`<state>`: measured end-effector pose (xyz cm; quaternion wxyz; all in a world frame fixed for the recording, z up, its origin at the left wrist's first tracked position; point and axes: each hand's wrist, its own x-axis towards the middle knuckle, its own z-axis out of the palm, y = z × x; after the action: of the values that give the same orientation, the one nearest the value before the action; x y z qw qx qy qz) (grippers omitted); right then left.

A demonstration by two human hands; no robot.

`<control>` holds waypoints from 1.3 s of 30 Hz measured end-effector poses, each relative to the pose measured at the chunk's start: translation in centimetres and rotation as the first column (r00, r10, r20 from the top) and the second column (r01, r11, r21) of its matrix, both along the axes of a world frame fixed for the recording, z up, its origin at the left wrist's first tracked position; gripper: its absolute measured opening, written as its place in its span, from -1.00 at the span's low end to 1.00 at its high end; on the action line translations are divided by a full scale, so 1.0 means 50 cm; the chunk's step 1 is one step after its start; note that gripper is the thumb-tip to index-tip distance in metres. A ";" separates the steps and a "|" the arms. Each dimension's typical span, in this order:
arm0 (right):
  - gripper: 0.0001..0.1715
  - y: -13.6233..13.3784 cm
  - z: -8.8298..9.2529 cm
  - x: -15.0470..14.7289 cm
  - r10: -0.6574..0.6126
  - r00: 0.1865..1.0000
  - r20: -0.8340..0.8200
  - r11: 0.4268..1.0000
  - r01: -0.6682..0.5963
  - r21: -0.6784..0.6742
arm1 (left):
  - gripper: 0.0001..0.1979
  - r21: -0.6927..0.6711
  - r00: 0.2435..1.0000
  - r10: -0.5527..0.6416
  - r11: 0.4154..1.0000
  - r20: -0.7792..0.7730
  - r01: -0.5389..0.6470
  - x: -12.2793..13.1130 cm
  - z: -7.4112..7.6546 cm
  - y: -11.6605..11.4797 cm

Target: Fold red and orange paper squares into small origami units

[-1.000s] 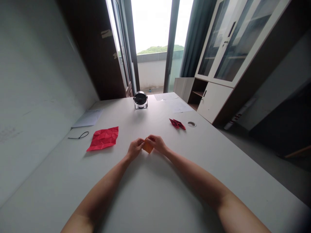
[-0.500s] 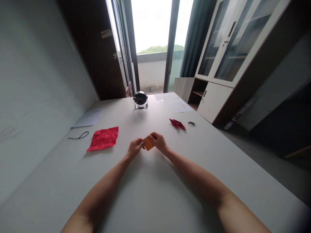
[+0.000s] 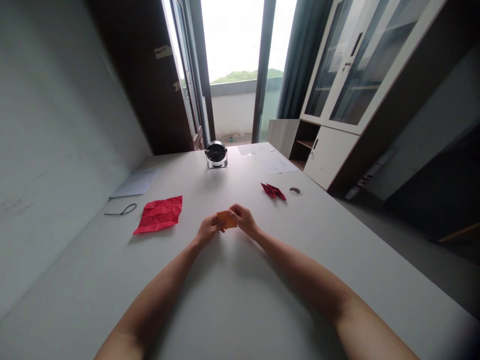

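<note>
Between my two hands, a little above the white table (image 3: 232, 280), is a small folded piece of orange paper (image 3: 229, 222). My left hand (image 3: 210, 230) pinches its left side, the thumb lying over the front. At the upper right edge, the fingers of my right hand (image 3: 242, 217) are closed on the paper. Its finer folds are too small to make out. Left of my hands lies a creased sheet of red paper (image 3: 159, 215). To the right are red folded paper pieces (image 3: 273, 191), touching neither hand.
A roll of tape (image 3: 295, 191) lies right of the red pieces. Toward the back stands a round black and silver device (image 3: 216, 154). White sheets (image 3: 277, 164) rest at the far right, more paper (image 3: 135, 183) and a black cable tie (image 3: 122, 210) at the left by the wall.
The orange paper has turned between my fingers, from a tilted diamond-like position to a more level one, and shifted slightly left. Both arms stay almost in place.
</note>
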<state>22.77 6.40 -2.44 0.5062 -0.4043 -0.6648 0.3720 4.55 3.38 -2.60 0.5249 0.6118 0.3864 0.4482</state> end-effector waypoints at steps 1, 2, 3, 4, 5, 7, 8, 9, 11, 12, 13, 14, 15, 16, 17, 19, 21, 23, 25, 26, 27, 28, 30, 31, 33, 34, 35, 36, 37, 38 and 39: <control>-0.61 0.000 -0.001 0.000 0.006 1.000 0.017 1.000 -0.006 -0.001 | -0.54 0.011 1.000 -0.001 1.000 -0.025 0.001 -0.001 -0.001 0.001; -0.61 0.001 -0.003 0.000 0.002 0.999 0.033 1.000 -0.002 0.003 | -0.56 0.023 0.999 0.001 1.000 -0.046 0.000 -0.002 -0.003 0.001; -0.61 0.002 -0.004 0.001 -0.014 0.999 0.042 1.000 0.014 0.011 | -0.58 0.036 0.998 0.005 0.999 -0.061 -0.003 -0.003 -0.004 0.002; -0.61 0.004 -0.004 0.002 -0.037 0.998 0.041 0.999 0.036 0.019 | -0.60 0.045 0.997 0.010 0.999 -0.071 -0.007 -0.003 -0.006 0.003; -0.61 0.007 -0.004 0.004 -0.058 0.998 0.032 0.998 0.057 0.024 | -0.60 0.052 0.997 0.016 0.999 -0.077 -0.012 -0.003 -0.007 0.004; -0.62 0.012 -0.002 0.009 -0.086 0.996 0.000 0.996 0.086 0.021 | -0.61 0.061 0.995 0.033 0.998 -0.093 -0.028 -0.003 -0.008 0.005; -0.62 0.014 0.001 0.013 -0.094 0.996 -0.010 0.995 0.094 0.017 | -0.61 0.065 0.993 0.045 0.997 -0.111 -0.038 -0.004 -0.007 0.006; -0.63 0.015 0.004 0.016 -0.099 0.995 -0.006 0.995 0.099 0.018 | -0.62 0.072 0.988 0.061 0.996 -0.139 -0.052 -0.004 -0.007 0.006; -0.64 0.013 0.011 0.022 -0.096 0.994 0.055 0.994 0.093 0.054 | -0.65 0.099 0.971 0.101 0.992 -0.217 -0.081 -0.006 -0.003 0.005; -0.65 0.010 0.015 0.024 -0.088 0.990 0.106 0.993 0.079 0.093 | -0.67 0.122 0.956 0.122 0.988 -0.266 -0.092 -0.007 -0.001 0.004; -0.67 0.007 0.019 0.024 -0.079 0.984 0.163 0.989 0.056 0.140 | -0.70 0.149 0.937 0.142 0.984 -0.318 -0.098 -0.008 0.002 0.003; -0.68 0.002 0.022 0.024 -0.069 0.974 0.216 0.982 0.028 0.189 | -0.74 0.179 0.914 0.159 0.979 -0.373 -0.097 -0.009 0.006 0.001; -0.69 -0.002 0.024 0.023 -0.058 0.963 0.261 0.972 -0.004 0.233 | -0.76 0.209 0.888 0.171 0.974 -0.426 -0.088 -0.009 0.009 -0.001; -0.70 -0.006 0.026 0.022 -0.045 0.954 0.296 0.964 -0.037 0.265 | -0.78 0.237 0.862 0.179 0.969 -0.473 -0.072 -0.009 0.013 -0.003; -0.70 -0.010 0.027 0.020 -0.030 0.947 0.319 0.957 -0.066 0.284 | -0.79 0.259 0.840 0.183 0.964 -0.511 -0.053 -0.009 0.015 -0.005; -0.69 -0.012 0.025 0.019 -0.003 0.940 0.342 0.951 -0.104 0.293 | -0.79 0.288 0.815 0.185 0.957 -0.549 -0.024 -0.010 0.018 -0.008; -0.67 -0.008 0.022 0.023 0.002 0.939 0.343 0.954 -0.104 0.281 | -0.78 0.299 0.820 0.196 0.954 -0.538 -0.032 -0.011 0.017 -0.007; -0.66 0.001 0.017 0.030 -0.014 0.943 0.332 0.964 -0.075 0.254 | -0.76 0.288 0.845 0.210 0.955 -0.492 -0.070 -0.012 0.013 -0.004; -0.67 0.010 0.013 0.039 -0.012 0.946 0.325 0.976 -0.061 0.211 | -0.75 0.255 0.874 0.222 0.960 -0.432 -0.117 -0.014 0.009 0.000; -0.67 0.013 0.011 0.042 -0.002 0.946 0.324 0.980 -0.062 0.189 | -0.75 0.235 0.886 0.225 0.962 -0.406 -0.136 -0.015 0.008 0.001; -0.67 0.014 0.010 0.044 0.007 0.946 0.325 0.983 -0.066 0.171 | -0.75 0.218 0.894 0.227 0.964 -0.386 -0.150 -0.015 0.007 0.001; -0.67 0.014 0.009 0.045 0.014 0.945 0.326 0.985 -0.070 0.159 | -0.75 0.207 0.897 0.226 0.966 -0.379 -0.156 -0.015 0.008 0.000; -0.66 0.009 0.010 0.041 0.029 0.943 0.330 0.984 -0.084 0.155 | -0.75 0.210 0.890 0.216 0.968 -0.402 -0.140 -0.013 0.012 -0.004; -0.65 0.005 0.012 0.038 0.041 0.942 0.333 0.983 -0.098 0.157 | -0.75 0.223 0.881 0.210 0.967 -0.425 -0.122 -0.012 0.014 -0.006; -0.65 -0.002 0.015 0.030 0.076 0.940 0.333 0.977 -0.137 0.165 | -0.74 0.252 0.864 0.200 0.964 -0.463 -0.088 -0.010 0.018 -0.011; -0.65 -0.005 0.016 0.027 0.091 0.940 0.330 0.973 -0.154 0.170 | -0.74 0.261 0.860 0.198 0.962 -0.470 -0.080 -0.009 0.019 -0.012; -0.65 -0.006 0.017 0.026 0.099 0.940 0.328 0.971 -0.163 0.176 | -0.74 0.262 0.862 0.199 0.962 -0.466 -0.081 -0.009 0.020 -0.012; -0.64 -0.005 0.017 0.026 0.096 0.941 0.325 0.970 -0.162 0.182 | -0.73 0.256 0.869 0.202 0.962 -0.452 -0.090 -0.009 0.019 -0.012; -0.64 -0.003 0.017 0.027 0.086 0.942 0.324 0.970 -0.153 0.187 | -0.73 0.245 0.878 0.206 0.964 -0.431 -0.106 -0.010 0.017 -0.010; -0.63 0.000 0.016 0.030 0.072 0.943 0.324 0.973 -0.139 0.186 | -0.73 0.233 0.888 0.216 0.964 -0.405 -0.128 -0.011 0.015 -0.007; -0.63 0.003 0.015 0.033 0.059 0.945 0.322 0.976 -0.122 0.180 | -0.73 0.223 0.897 0.229 0.963 -0.378 -0.152 -0.013 0.013 -0.005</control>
<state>24.44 6.55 -1.70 0.4134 -0.3750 -0.7887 0.2578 3.91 3.14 -1.95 0.3283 0.6961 0.4998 0.3973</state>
